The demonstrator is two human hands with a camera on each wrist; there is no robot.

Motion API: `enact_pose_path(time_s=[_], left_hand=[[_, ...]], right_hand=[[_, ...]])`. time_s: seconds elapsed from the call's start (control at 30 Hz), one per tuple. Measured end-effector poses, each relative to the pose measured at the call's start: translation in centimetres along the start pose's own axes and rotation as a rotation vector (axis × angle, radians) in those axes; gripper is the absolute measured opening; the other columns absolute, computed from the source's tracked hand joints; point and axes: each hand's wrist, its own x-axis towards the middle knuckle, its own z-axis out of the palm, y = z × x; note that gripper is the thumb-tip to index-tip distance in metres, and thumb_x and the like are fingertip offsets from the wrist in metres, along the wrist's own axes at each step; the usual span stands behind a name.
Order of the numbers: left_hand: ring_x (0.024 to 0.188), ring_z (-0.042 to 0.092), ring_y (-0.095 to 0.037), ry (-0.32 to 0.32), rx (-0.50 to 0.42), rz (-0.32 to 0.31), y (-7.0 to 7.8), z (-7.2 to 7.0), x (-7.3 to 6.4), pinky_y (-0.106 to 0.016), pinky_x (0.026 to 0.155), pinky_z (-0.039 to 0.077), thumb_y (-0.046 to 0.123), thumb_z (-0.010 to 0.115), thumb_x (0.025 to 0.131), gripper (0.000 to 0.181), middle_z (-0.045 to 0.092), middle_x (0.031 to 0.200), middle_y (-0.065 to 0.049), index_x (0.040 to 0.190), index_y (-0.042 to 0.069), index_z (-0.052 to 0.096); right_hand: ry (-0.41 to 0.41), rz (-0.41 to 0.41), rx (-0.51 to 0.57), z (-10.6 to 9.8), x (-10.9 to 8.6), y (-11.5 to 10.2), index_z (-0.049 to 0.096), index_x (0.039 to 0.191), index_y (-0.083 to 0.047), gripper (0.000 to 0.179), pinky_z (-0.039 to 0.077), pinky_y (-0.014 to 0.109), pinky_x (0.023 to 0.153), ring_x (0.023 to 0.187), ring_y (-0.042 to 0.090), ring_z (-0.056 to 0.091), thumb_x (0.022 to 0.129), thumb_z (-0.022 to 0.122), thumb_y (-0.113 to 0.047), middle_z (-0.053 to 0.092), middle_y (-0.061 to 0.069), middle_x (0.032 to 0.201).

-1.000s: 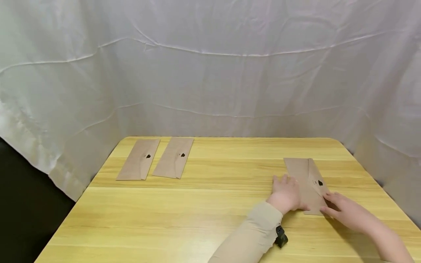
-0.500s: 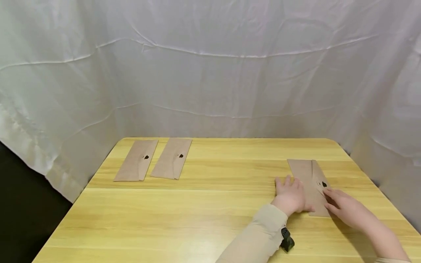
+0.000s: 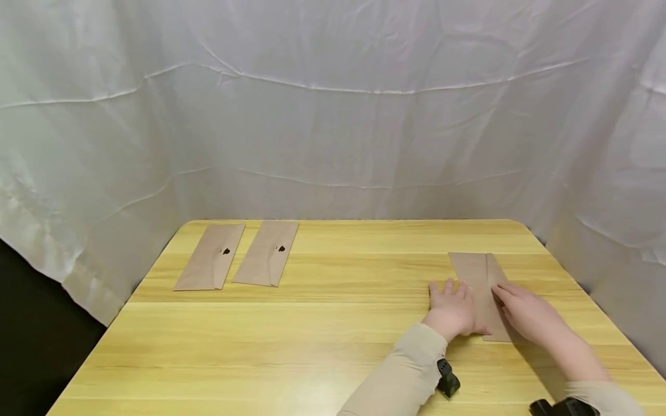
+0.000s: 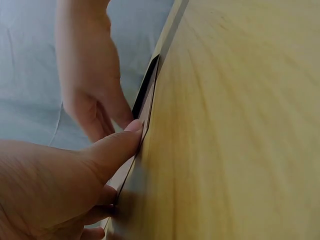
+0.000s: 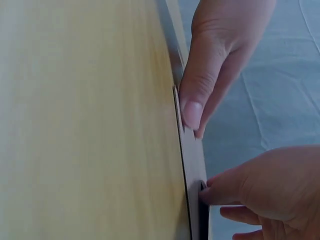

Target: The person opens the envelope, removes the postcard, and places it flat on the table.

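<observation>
At the far left corner of the worktop (image 3: 260, 346), a flat left envelope (image 3: 210, 257) of brown paper with a small black mark can be seen. Just beside it on the worktop, a matching middle envelope (image 3: 266, 253) can be seen too. Near the right side of the worktop, the right envelope (image 3: 484, 303) is pressed by the thumb of the left hand (image 3: 450, 307), whose fingers are spread apart. The flap (image 3: 496, 268) is pinched by the right hand (image 3: 531, 315), its fingers close together. White cloth (image 3: 338, 133) is seen behind the worktop.
</observation>
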Motion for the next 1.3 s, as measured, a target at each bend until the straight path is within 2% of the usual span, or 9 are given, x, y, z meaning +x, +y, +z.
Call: enact_pose_path(time_s=[0.23,0.5,0.67,0.77,0.83,0.93,1.0,1.1,1.3], left_hand=[[0.149,0.017,-0.001,0.019,-0.028,0.025,-0.1,0.1,-0.2,-0.040,0.121,0.022,0.084,0.043,0.078,0.084,0.020,0.157,0.028,0.150,0.045,0.024],[0.150,0.015,-0.001,0.001,-0.004,0.011,-0.6,0.1,-0.1,-0.040,0.122,0.020,0.085,0.040,0.078,0.085,0.016,0.158,0.029,0.151,0.046,0.020],[0.149,0.014,-0.001,0.000,0.013,0.013,-0.6,0.0,-0.3,-0.039,0.121,0.021,0.085,0.039,0.078,0.085,0.016,0.158,0.028,0.151,0.045,0.020],[0.150,0.014,-0.001,0.000,0.020,0.014,-0.6,0.0,-0.3,-0.040,0.122,0.021,0.086,0.038,0.078,0.085,0.015,0.158,0.028,0.151,0.045,0.019],[0.150,0.013,-0.001,-0.002,0.023,0.014,-0.6,0.1,-0.3,-0.040,0.122,0.021,0.086,0.037,0.079,0.085,0.015,0.158,0.028,0.151,0.045,0.018],[0.150,0.013,-0.001,-0.013,0.022,0.009,-0.6,0.1,-0.2,-0.040,0.122,0.020,0.086,0.036,0.079,0.086,0.014,0.158,0.029,0.151,0.045,0.017],[0.150,0.013,-0.001,-0.016,0.020,0.007,-0.6,0.1,-0.2,-0.040,0.122,0.020,0.086,0.037,0.078,0.086,0.014,0.158,0.029,0.151,0.046,0.017],[0.149,0.012,0.000,-0.021,0.021,0.005,-0.5,0.1,-0.2,-0.039,0.122,0.019,0.086,0.037,0.078,0.086,0.013,0.158,0.030,0.151,0.046,0.017],[0.150,0.012,0.000,-0.024,0.015,0.006,-0.5,0.0,-0.3,-0.039,0.122,0.019,0.086,0.038,0.078,0.086,0.012,0.158,0.029,0.151,0.046,0.016]], right_hand=[[-0.043,0.029,-0.049,-0.6,1.0,-1.0,0.059,0.124,0.011,0.036,0.045,0.063,0.095,0.115,0.050,0.056,0.089,0.054,0.003,0.058,0.032,0.127],[-0.002,-0.027,-0.077,-1.2,1.6,-1.2,0.063,0.119,0.010,0.035,0.049,0.060,0.091,0.110,0.048,0.061,0.084,0.061,0.003,0.061,0.030,0.123],[0.014,-0.046,-0.046,-1.3,1.6,-0.7,0.064,0.119,0.009,0.040,0.050,0.058,0.088,0.106,0.048,0.062,0.079,0.063,0.006,0.062,0.030,0.122],[0.070,-0.063,-0.006,-1.4,1.5,-0.2,0.063,0.120,0.009,0.044,0.052,0.057,0.086,0.104,0.048,0.063,0.076,0.065,0.008,0.062,0.031,0.120],[0.142,-0.092,0.006,-1.4,1.5,0.2,0.063,0.119,0.010,0.046,0.053,0.057,0.084,0.101,0.048,0.064,0.073,0.067,0.010,0.063,0.031,0.117],[0.246,-0.126,-0.006,-1.6,1.4,0.9,0.064,0.115,0.011,0.048,0.052,0.058,0.082,0.097,0.049,0.064,0.068,0.069,0.012,0.064,0.031,0.114],[0.284,-0.128,-0.026,-1.7,1.3,1.3,0.065,0.113,0.011,0.046,0.051,0.059,0.082,0.096,0.050,0.063,0.067,0.069,0.011,0.065,0.030,0.113],[0.306,-0.112,-0.051,-1.9,1.1,1.8,0.067,0.109,0.010,0.041,0.049,0.061,0.084,0.098,0.050,0.062,0.068,0.070,0.009,0.065,0.030,0.112],[0.298,-0.057,-0.097,-2.1,0.5,2.9,0.067,0.109,0.008,0.035,0.043,0.063,0.091,0.110,0.048,0.058,0.075,0.070,0.000,0.066,0.027,0.116]])
